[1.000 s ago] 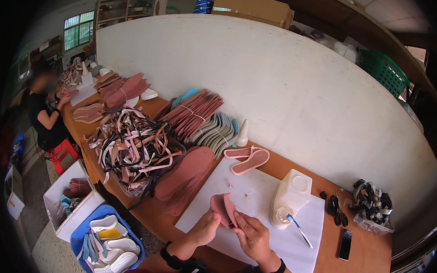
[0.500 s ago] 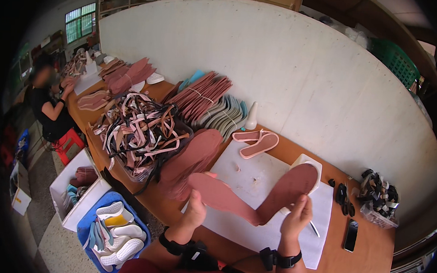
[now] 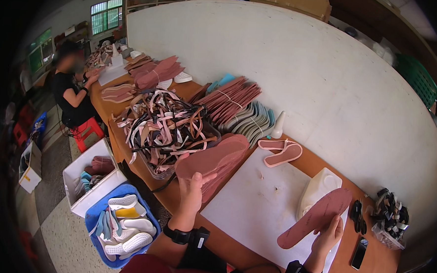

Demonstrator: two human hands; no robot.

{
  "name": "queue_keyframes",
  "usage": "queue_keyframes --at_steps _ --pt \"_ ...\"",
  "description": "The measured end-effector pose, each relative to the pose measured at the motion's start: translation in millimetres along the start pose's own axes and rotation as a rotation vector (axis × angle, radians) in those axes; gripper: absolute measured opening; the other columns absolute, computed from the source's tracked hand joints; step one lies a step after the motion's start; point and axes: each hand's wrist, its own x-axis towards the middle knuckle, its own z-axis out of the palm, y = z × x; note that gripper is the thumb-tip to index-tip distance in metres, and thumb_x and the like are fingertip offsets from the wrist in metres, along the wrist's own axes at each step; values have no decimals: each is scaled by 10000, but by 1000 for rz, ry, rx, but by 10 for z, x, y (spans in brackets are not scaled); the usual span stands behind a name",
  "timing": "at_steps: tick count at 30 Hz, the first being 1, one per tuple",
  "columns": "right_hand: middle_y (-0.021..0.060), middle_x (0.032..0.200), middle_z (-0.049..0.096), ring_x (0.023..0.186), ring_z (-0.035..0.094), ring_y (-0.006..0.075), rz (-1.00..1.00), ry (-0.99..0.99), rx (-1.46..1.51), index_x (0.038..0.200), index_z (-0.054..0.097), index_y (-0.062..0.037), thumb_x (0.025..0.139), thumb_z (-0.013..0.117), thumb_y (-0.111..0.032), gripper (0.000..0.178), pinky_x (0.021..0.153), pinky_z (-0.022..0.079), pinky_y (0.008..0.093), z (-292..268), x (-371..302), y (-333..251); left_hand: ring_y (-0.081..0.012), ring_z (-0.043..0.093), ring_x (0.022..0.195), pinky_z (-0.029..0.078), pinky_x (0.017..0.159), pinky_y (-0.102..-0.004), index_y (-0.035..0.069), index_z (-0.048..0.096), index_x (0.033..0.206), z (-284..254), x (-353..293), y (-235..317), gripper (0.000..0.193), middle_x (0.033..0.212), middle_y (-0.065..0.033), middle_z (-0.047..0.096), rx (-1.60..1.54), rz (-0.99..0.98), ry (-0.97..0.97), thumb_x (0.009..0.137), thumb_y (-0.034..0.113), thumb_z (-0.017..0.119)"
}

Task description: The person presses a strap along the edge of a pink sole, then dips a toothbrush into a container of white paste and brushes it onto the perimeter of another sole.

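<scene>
fingers of the right hand [image 3: 328, 236] pinch one dusty-pink insole [image 3: 305, 225] by its near edge, thumb in front; it slants up over the white sheet [image 3: 255, 188], probably gripped at the border so its face stays open to view. the left hand [image 3: 192, 192] is at the near end of a pile of pink insoles [image 3: 227, 149], thumb raised; whether its fingers pinch a piece or only rest there, one cannot tell. behind the held insole stands a white bottle [image 3: 321, 184], partly covered. the sheet seems laid to protect the brown counter [image 3: 380, 254]. a pink-rimmed pair [image 3: 287, 154] sits past its far edge, straps [image 3: 164, 126] are heaped left within reach, and black scissors [image 3: 358, 216] and a phone [image 3: 359, 252] lie right, likely out of the way. half a second ago, both hands spread two insoles in a v; now the hands are well apart, the left one over at the pile.
</scene>
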Motion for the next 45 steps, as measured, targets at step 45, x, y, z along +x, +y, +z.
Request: queue_keyframes --at_steps 45 --pt "86 683 581 520 563 148 460 -370 36 995 549 39 924 462 -262 321 468 473 250 93 -182 36 -125 539 927 450 754 -253 25 337 1221 1101 -598 -405 399 1054 -98 550 -8 -809 -1065 890 156 516"
